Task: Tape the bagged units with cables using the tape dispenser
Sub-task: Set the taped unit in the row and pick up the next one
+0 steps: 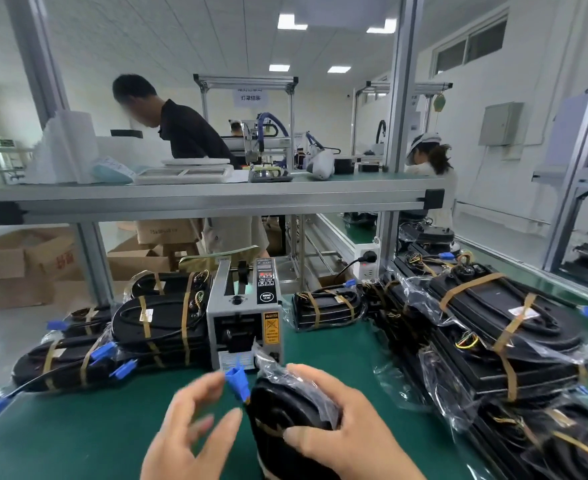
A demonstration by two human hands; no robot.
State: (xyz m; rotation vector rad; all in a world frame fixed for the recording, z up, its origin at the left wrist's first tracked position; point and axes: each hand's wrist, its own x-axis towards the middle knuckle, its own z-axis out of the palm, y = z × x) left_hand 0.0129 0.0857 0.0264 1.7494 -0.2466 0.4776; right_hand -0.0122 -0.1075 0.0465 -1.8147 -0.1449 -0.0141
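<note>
Black bagged unit [285,407] lay just before the tape dispenser [240,320], my right grip [348,427] clasped round it; my left grip [185,431] hung open, also before the dispenser; slick plastic might slip, I judged, skewing the tape.

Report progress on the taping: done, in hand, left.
Done: tan-taped units in the left stack and right pile flanking the tape dispenser. In hand: right hand grips one bagged unit; left hand open beside its blue connector. Left: untaped count cannot be told.
</note>
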